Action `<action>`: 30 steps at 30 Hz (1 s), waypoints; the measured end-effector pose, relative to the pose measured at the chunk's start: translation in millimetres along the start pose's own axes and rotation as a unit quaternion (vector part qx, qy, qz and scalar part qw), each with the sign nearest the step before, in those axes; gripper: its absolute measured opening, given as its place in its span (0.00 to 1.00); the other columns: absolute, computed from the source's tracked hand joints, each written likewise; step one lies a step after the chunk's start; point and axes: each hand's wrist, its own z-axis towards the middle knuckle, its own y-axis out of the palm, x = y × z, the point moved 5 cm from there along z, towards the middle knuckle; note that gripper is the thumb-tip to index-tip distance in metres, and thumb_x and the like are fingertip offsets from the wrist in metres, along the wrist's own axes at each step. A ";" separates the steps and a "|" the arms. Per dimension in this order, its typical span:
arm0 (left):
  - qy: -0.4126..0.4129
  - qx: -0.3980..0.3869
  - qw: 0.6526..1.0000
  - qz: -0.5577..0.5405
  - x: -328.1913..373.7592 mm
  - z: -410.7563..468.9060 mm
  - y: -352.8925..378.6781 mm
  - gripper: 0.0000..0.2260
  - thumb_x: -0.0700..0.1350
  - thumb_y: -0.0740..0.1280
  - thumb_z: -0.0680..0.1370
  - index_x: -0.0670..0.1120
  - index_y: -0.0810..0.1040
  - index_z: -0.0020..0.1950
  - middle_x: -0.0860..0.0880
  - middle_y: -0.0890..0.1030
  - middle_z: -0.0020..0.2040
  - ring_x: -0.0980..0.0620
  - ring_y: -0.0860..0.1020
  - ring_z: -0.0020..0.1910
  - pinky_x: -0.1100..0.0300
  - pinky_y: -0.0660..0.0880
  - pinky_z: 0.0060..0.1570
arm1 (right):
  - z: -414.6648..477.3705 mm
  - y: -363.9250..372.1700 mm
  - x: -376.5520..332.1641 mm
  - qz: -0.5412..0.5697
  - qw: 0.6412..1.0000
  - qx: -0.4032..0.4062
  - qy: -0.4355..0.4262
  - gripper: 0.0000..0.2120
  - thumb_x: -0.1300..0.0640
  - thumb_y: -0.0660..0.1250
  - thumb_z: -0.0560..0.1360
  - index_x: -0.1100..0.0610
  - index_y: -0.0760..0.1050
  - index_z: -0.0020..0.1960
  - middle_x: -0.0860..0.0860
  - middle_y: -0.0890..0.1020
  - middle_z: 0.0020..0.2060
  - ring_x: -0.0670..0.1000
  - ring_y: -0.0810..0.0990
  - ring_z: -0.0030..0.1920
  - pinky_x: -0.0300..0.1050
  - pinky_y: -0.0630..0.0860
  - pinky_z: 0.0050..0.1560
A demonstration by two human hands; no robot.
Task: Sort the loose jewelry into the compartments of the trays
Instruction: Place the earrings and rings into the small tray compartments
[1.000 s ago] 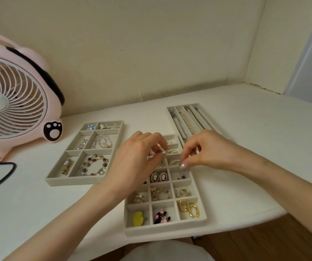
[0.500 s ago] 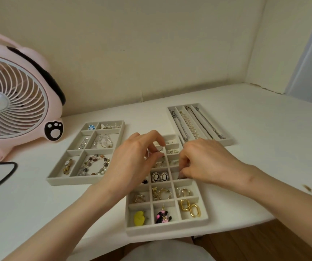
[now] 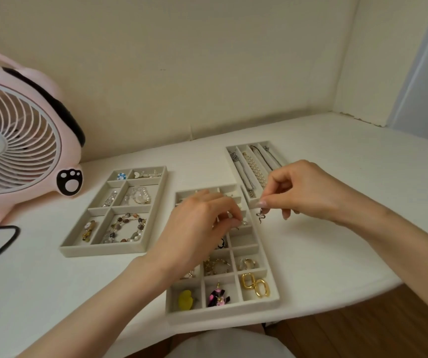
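The right hand (image 3: 311,195) had come up out of the middle tray (image 3: 223,315) since half a second before. It now hung just past the tray's right rim, thumb and forefinger pinching a small silver snake earring (image 3: 260,216) that dangled above the table (image 3: 324,254). The left hand (image 3: 202,228) stayed over the tray, fingers curled; whether they held anything I couldn't tell.
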 end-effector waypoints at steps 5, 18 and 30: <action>0.023 -0.011 0.999 0.027 9.0 4.1 7.1 0.01 0.48 0.70 0.73 0.55 0.80 0.43 0.59 0.76 0.38 0.56 0.71 0.41 0.58 0.71 0.40 | -3.3 -2.9 8.7 0.028 1.000 0.007 0.006 0.06 0.60 0.74 0.68 0.60 0.79 0.35 0.51 0.84 0.32 0.46 0.77 0.27 0.30 0.67 0.27; -0.035 -0.059 0.996 0.059 10.7 8.3 20.5 0.03 0.48 0.71 0.72 0.54 0.80 0.45 0.57 0.74 0.43 0.56 0.67 0.45 0.60 0.64 0.44 | -12.5 -7.2 16.4 0.060 0.998 0.011 0.000 0.07 0.62 0.74 0.69 0.62 0.78 0.35 0.52 0.84 0.32 0.45 0.76 0.26 0.30 0.68 0.26; -0.074 -0.123 0.981 0.132 9.5 14.0 26.6 0.02 0.48 0.67 0.74 0.53 0.79 0.46 0.55 0.77 0.50 0.53 0.71 0.53 0.58 0.68 0.52 | -13.1 -5.0 14.7 0.052 0.999 0.009 -0.007 0.07 0.62 0.73 0.69 0.60 0.78 0.34 0.51 0.84 0.33 0.44 0.76 0.26 0.29 0.68 0.26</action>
